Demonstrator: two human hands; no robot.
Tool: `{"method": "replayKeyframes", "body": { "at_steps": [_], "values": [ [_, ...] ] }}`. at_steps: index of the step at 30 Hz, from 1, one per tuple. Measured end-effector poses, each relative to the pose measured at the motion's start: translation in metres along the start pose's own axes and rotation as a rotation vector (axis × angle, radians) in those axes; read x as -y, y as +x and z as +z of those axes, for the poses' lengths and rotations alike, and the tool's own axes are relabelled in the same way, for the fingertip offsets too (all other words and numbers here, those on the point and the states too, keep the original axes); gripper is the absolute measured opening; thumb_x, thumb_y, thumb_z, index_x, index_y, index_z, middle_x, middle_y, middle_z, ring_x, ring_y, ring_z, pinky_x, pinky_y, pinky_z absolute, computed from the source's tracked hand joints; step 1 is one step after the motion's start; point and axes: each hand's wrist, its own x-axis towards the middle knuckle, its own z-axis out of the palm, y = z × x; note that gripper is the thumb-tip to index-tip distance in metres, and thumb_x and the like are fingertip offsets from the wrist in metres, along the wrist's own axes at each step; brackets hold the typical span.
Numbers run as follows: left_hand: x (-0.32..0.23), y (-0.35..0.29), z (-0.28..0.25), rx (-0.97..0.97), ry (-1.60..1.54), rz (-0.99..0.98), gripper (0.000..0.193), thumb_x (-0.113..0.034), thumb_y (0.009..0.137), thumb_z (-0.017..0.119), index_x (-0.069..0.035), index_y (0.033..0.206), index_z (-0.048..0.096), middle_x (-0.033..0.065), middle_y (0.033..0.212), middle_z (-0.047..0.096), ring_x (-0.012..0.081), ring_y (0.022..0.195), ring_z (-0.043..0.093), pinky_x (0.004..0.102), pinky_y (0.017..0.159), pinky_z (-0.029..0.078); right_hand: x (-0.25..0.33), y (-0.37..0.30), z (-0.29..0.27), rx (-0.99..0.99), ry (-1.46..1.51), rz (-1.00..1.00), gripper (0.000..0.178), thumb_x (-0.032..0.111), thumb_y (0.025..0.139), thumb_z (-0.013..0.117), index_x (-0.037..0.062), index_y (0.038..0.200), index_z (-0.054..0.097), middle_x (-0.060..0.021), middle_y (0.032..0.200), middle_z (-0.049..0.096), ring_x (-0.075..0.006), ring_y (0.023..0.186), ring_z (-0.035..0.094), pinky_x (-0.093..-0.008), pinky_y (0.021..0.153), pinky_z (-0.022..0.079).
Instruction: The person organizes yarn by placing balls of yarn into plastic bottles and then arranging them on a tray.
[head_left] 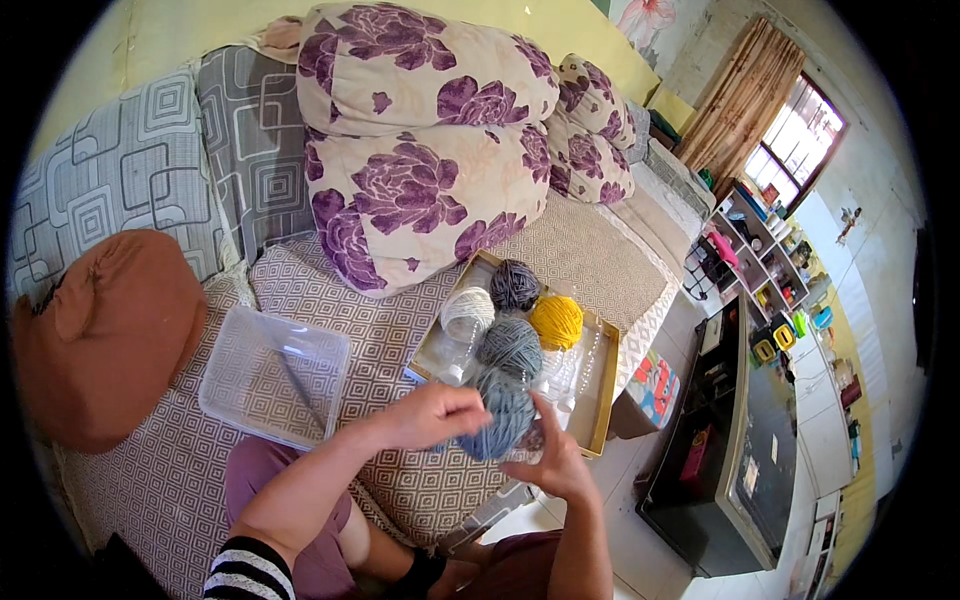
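A blue-grey yarn ball is between my hands, above the near edge of a shallow gold-rimmed box. My right hand holds it from the right, thumb below and fingers along its side. At its upper left, my left hand is closed with the fingers curled together; whatever they grip is hidden. Inside the box sit a grey yarn ball, a dark grey yarn ball, a white yarn ball and a yellow yarn ball. Clear plastic bottles lie among them.
Left of the box, a clear plastic container with a thin grey stick across it rests on the patterned sofa cover. A brown cushion is farther left. Large flowered bundles stand behind. A dark glass-topped cabinet stands right.
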Motion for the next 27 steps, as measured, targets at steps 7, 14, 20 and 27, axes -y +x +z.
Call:
{"method": "replayKeyframes", "body": {
  "at_steps": [7,14,20,27],
  "values": [
    [0.013,0.003,-0.027,-0.29,-0.163,-0.037,0.02,-0.021,0.087,0.054,-0.003,0.078,0.053,-0.0059,0.064,0.046,0.0024,0.058,0.04,0.0194,0.052,0.035,-0.007,-0.006,-0.006,0.355,0.298,-0.165,0.098,0.019,0.055,0.078,-0.0021,0.133,0.021,-0.0156,0.125,0.041,-0.0225,0.113,0.041,-0.0314,0.095,0.031],
    [0.007,0.005,-0.02,-0.262,-0.376,-0.17,0.02,-0.021,0.087,0.052,-0.003,0.093,0.058,-0.0024,0.079,0.057,0.0044,0.07,0.05,0.021,0.063,0.042,-0.004,-0.007,-0.01,0.291,0.725,-0.244,0.099,0.012,0.054,0.076,-0.0031,0.133,0.019,-0.0115,0.131,0.034,-0.0213,0.123,0.029,-0.0329,0.103,0.018],
    [0.032,0.011,0.004,-0.427,-0.478,-0.165,0.03,-0.022,0.091,0.042,-0.002,0.111,0.054,0.0061,0.099,0.06,0.0116,0.088,0.054,0.0255,0.08,0.042,0.005,-0.002,0.003,0.196,0.727,-0.126,0.1,0.012,0.056,0.074,0.0008,0.136,0.014,-0.0118,0.133,0.03,-0.022,0.124,0.027,-0.0334,0.103,0.019],
    [0.031,0.009,0.002,-0.446,-0.626,-0.218,0.029,-0.021,0.091,0.042,-0.001,0.108,0.055,0.0048,0.098,0.059,0.0105,0.087,0.054,0.0242,0.078,0.042,0.021,0.004,0.009,0.12,0.469,-0.331,0.101,0.011,0.062,0.074,0.0045,0.137,0.007,-0.0152,0.135,0.028,-0.0237,0.123,0.031,-0.0335,0.101,0.024]
  ]
}}
